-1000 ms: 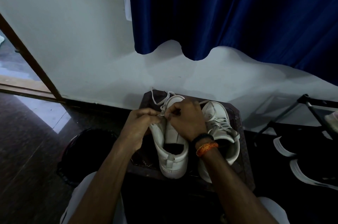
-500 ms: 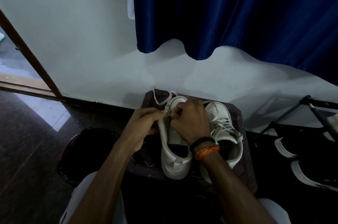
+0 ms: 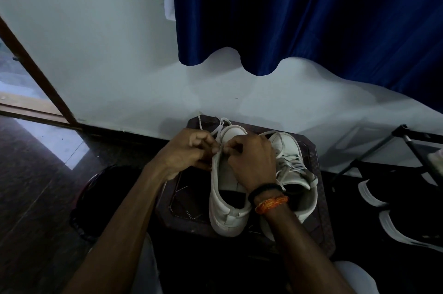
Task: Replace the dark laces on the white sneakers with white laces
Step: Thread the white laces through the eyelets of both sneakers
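Two white sneakers stand side by side on a dark stool (image 3: 318,200), heels toward me. Over the left sneaker (image 3: 226,212) both my hands work at its eyelets. My left hand (image 3: 189,153) pinches the white lace (image 3: 217,131) at the shoe's left edge. My right hand (image 3: 253,161) pinches the lace on the tongue side and hides most of the eyelets. Loose ends of this lace loop past the toe. The right sneaker (image 3: 296,173) carries white laces crossed through its eyelets. No dark lace is visible.
The stool stands against a white wall (image 3: 119,65) under a blue curtain (image 3: 311,10). A dark bin or bag (image 3: 96,197) sits on the floor at its left. A black shoe rack (image 3: 407,149) with dark shoes (image 3: 395,217) is at the right.
Both hands stayed on the left sneaker's lace, shifting slightly up along the eyelets. The shoe's heel tipped a little as they worked.
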`<state>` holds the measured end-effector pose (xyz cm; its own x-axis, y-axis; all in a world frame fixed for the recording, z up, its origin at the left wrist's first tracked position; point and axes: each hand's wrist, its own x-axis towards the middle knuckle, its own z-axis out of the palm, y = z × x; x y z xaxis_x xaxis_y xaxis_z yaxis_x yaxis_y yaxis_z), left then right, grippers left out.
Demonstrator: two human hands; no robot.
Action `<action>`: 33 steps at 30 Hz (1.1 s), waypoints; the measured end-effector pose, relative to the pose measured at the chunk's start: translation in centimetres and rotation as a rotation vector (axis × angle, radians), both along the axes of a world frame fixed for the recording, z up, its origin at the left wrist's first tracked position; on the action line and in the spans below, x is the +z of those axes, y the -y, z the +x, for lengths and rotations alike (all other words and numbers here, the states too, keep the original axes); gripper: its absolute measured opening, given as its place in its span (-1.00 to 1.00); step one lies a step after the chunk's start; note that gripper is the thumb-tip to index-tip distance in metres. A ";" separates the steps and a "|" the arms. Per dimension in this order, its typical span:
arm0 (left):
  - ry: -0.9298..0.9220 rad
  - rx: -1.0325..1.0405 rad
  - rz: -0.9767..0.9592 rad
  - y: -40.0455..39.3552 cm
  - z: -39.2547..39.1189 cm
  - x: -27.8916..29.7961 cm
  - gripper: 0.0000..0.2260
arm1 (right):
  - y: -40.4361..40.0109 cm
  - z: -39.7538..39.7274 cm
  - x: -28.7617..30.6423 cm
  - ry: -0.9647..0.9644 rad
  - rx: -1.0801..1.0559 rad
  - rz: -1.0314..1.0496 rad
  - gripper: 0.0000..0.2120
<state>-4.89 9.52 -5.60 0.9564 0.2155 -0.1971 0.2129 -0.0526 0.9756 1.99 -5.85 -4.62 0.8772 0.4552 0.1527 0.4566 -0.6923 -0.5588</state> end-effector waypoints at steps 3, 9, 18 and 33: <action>0.023 -0.003 0.024 0.2 0.2 -0.4 -0.91 | 0.4 0.3 0.2 -0.072 -0.007 0.092 -0.86; 0.044 0.083 -0.016 -0.1 0.3 -0.4 -0.92 | 0.6 0.2 0.0 -0.071 -0.019 0.091 -0.69; 0.132 0.289 -0.400 0.7 0.0 0.4 -0.84 | 1.2 -1.2 0.4 0.355 -0.036 0.108 -0.74; 0.412 0.777 -0.284 -7.0 -3.0 5.5 -0.73 | 2.1 -2.8 0.0 0.301 0.178 -0.078 -0.66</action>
